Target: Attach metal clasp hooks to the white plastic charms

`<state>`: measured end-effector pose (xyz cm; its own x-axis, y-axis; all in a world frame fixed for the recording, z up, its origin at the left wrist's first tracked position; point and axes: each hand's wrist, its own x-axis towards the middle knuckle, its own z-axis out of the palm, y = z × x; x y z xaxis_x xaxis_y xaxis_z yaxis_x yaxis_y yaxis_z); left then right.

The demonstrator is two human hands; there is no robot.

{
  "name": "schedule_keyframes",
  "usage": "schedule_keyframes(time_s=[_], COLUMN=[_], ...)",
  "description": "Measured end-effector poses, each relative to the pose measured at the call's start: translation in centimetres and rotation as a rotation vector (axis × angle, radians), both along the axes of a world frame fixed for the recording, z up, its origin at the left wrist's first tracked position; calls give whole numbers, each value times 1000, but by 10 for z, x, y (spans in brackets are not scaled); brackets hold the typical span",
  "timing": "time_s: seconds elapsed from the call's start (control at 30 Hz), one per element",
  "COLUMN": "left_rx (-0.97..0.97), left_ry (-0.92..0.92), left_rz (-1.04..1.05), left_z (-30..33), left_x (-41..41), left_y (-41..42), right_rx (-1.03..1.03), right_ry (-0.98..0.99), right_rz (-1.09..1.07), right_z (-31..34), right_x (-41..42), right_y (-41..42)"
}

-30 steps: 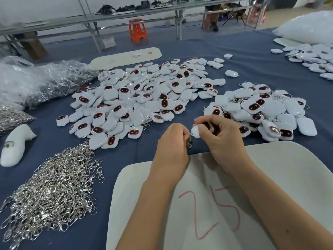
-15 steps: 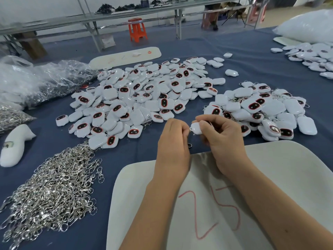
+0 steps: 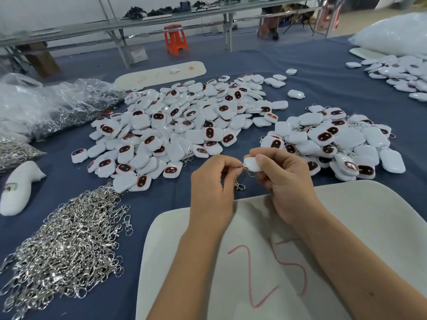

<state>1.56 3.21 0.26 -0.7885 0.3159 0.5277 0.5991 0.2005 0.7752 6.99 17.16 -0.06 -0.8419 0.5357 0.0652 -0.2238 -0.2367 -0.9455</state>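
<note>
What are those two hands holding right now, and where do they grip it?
The right hand grips a white charm around its body. The left hand pinches the clasp hook near its top, at the charm's edge.

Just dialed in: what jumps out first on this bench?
The big heap of white charms spread across the middle of the blue table, with a smaller heap at right. A glinting pile of hooks lies at near left. In the centre, both hands work one charm and a hook over a white board.
</note>
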Motion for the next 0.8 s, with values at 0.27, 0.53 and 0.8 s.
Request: schedule_keyframes(time_s=[0.27, 0.53, 0.8], left_rx=[-286, -122, 269], left_ry=[24, -26, -258], left_rz=[30, 113, -30], left_z=[1, 4, 3], left_x=[-3, 1, -2], left_y=[-5, -1, 4], right_rx=[806, 585, -107], right_ry=[77, 95, 167], right_rz=[-156, -85, 91], right_z=[0, -3, -2], right_x=[7, 2, -4], right_y=[-1, -7, -4])
